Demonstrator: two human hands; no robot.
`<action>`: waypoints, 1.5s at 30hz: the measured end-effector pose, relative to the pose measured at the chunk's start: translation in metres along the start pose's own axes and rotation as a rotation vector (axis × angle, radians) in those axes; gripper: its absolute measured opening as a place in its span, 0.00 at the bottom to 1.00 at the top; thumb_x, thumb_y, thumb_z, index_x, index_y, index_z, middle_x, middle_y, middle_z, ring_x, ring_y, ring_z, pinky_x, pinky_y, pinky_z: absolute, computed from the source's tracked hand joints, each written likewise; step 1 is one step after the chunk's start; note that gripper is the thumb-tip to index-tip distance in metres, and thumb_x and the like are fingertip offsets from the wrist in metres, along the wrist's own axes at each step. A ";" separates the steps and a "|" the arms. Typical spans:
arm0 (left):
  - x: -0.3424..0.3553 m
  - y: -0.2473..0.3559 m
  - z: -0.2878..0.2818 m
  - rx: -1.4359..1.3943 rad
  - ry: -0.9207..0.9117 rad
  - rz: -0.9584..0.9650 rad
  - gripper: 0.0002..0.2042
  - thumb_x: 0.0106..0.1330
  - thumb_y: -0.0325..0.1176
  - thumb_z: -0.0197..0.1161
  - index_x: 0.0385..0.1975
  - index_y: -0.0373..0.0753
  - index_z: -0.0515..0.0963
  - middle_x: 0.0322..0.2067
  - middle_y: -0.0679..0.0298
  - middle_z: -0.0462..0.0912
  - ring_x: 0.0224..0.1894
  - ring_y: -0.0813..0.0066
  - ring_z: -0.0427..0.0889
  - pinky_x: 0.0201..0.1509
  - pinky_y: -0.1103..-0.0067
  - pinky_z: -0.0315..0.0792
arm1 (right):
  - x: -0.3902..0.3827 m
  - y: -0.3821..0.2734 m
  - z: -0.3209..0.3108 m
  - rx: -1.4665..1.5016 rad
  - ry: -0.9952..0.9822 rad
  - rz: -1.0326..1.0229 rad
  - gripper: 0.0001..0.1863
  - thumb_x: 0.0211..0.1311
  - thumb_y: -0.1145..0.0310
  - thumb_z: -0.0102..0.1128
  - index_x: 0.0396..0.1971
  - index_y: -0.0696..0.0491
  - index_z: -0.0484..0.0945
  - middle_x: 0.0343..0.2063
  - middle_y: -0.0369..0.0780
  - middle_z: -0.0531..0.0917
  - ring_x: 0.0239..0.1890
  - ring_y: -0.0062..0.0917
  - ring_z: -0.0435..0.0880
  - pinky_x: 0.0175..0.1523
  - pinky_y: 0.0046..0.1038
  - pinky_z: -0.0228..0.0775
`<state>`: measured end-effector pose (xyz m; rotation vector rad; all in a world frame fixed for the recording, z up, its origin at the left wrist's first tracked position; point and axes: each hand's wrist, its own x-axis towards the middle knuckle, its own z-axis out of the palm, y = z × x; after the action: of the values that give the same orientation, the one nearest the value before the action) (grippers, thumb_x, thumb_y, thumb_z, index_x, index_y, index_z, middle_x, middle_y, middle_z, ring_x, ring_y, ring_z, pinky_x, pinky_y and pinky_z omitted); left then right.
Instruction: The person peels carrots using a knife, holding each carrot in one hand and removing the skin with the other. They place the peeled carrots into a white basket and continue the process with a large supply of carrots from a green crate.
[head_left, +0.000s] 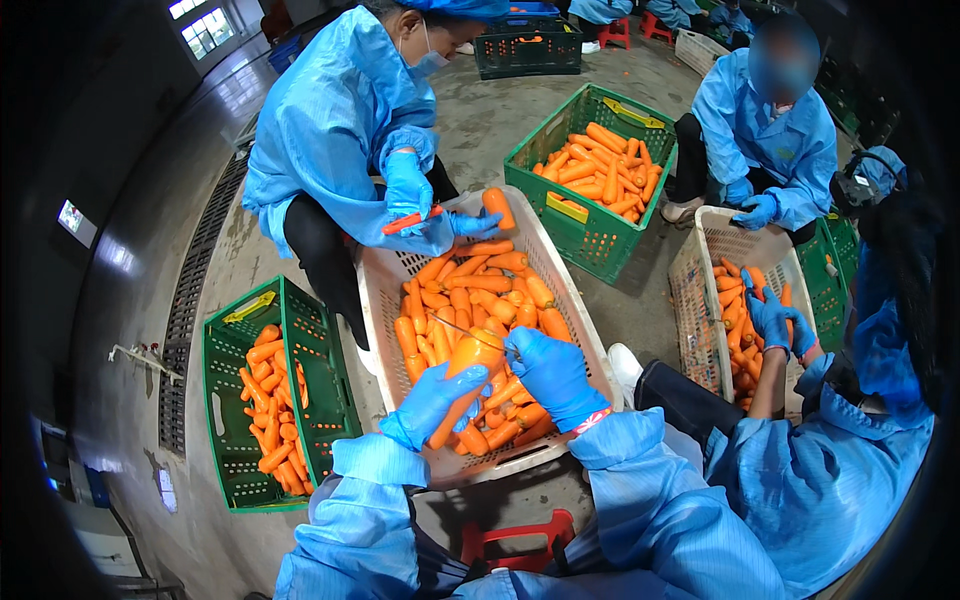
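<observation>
My left hand [430, 400], in a blue glove, is closed round a large carrot [465, 380] held tilted over the white crate [608, 385] of carrots in front of me. My right hand [555, 380], also gloved, grips a thin metal blade tool [512, 350] at the carrot's upper end; its handle is mostly hidden by the fingers. Many loose carrots [490, 285] lie under and around both hands inside the crate.
Green crates of carrots stand left [225, 410] and behind [625, 240]. A co-worker [330, 170] opposite holds a carrot and an orange-handled tool; another [760, 140] sits back right. A co-worker's hands [775, 320] reach into another white crate [700, 320]. A red stool [515, 540] is below me.
</observation>
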<state>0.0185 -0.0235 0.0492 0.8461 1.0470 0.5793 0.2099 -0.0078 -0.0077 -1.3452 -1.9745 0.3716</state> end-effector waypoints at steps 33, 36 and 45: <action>-0.005 -0.055 -0.175 -1.157 0.040 0.600 0.21 0.52 0.51 0.66 0.30 0.40 0.68 0.24 0.64 0.69 0.30 0.67 0.72 0.39 0.71 0.72 | -0.022 0.008 0.007 -0.375 -0.722 0.135 0.17 0.53 0.51 0.57 0.32 0.50 0.77 0.26 0.43 0.82 0.30 0.40 0.81 0.34 0.39 0.71; -0.028 -0.007 -0.192 -1.249 0.748 1.073 0.25 0.59 0.55 0.58 0.47 0.40 0.69 0.42 0.58 0.72 0.43 0.62 0.74 0.52 0.64 0.71 | -0.025 0.018 0.004 -0.381 -0.716 0.159 0.16 0.53 0.51 0.55 0.31 0.49 0.77 0.25 0.44 0.81 0.30 0.41 0.81 0.34 0.40 0.71; -0.004 -0.019 -0.164 -1.042 0.137 0.478 0.17 0.64 0.41 0.54 0.50 0.41 0.73 0.35 0.62 0.81 0.39 0.65 0.81 0.42 0.70 0.77 | 0.000 0.034 -0.011 -0.428 -0.591 0.207 0.14 0.54 0.53 0.55 0.29 0.49 0.74 0.25 0.45 0.80 0.31 0.43 0.80 0.33 0.45 0.68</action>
<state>-0.1328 0.0154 -0.0047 0.1065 0.5099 1.4351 0.2414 0.0049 -0.0197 -1.8809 -2.5026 0.5070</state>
